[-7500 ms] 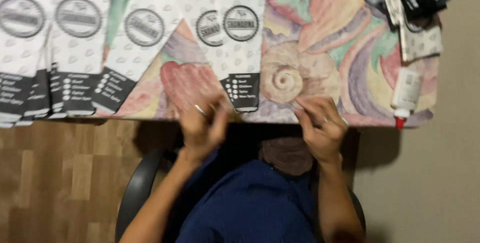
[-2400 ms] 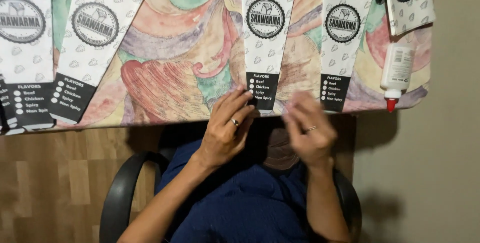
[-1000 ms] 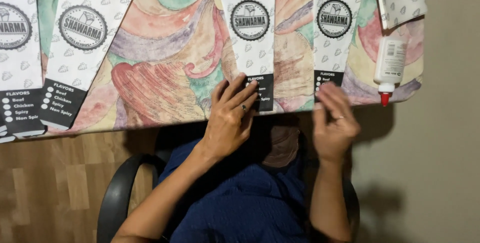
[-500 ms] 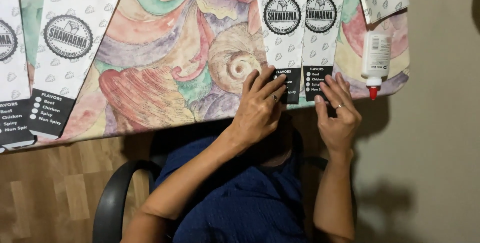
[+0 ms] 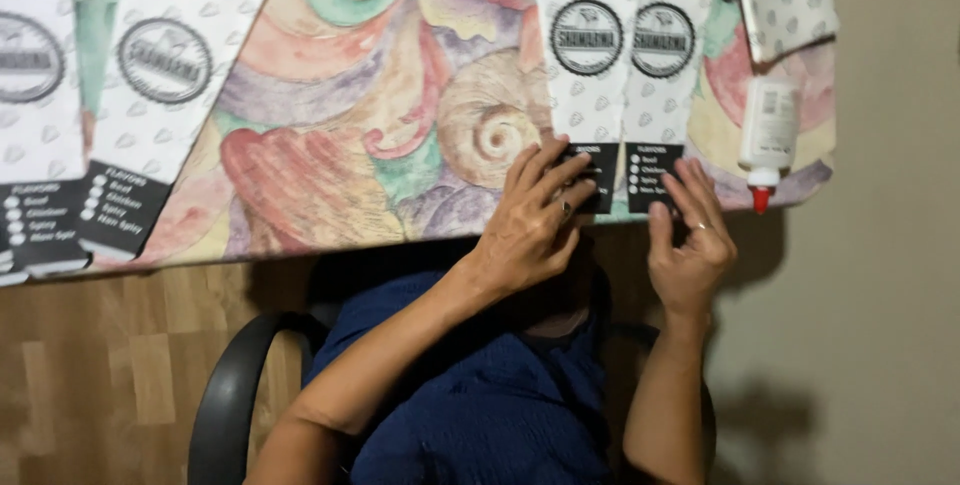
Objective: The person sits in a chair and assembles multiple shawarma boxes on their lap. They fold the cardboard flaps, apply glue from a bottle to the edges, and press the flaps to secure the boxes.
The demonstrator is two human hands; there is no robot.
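Note:
Two long white paper sleeves with a round black emblem and a black lower end lie side by side near the table's right end. My left hand (image 5: pixel 530 220) lies over the black end of the left sleeve (image 5: pixel 585 55), fingers spread on it at the table's edge. My right hand (image 5: pixel 690 245) pinches the black end of the right sleeve (image 5: pixel 662 65), fingertips on top and thumb just below the edge. Both sleeves touch along their long sides.
A white glue bottle (image 5: pixel 768 130) with a red tip lies right of the sleeves. More identical sleeves (image 5: pixel 165 95) lie at the far left on the colourful shell-patterned tablecloth (image 5: pixel 380 125). Another printed paper (image 5: pixel 790 15) lies at the top right. A black chair arm (image 5: pixel 225 400) stands over the wooden floor.
The two sleeves have slid together toward the right end of the table and now lie side by side. Both hands moved right with them and stay on their black ends.

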